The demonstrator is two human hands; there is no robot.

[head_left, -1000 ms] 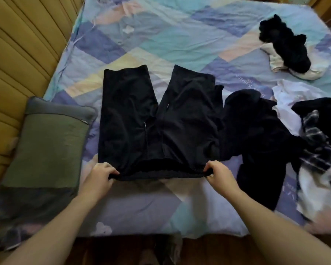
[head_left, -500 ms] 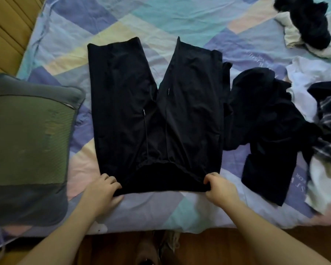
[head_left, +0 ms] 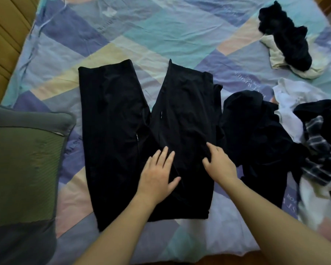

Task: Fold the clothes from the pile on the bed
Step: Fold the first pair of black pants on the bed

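Black trousers (head_left: 122,131) lie spread flat on the bed (head_left: 161,35), legs pointing away and splayed in a V. The left hand (head_left: 157,175) rests flat on them near the crotch, fingers (head_left: 165,152) straight and slightly spread, holding nothing. The right hand (head_left: 220,165) lies on the right leg just beside it, fingers relaxed, gripping nothing. Just right of the trousers sits the pile of clothes (head_left: 275,134), dark, white and checked pieces jumbled together. A green pillow (head_left: 23,169) lies to the left.
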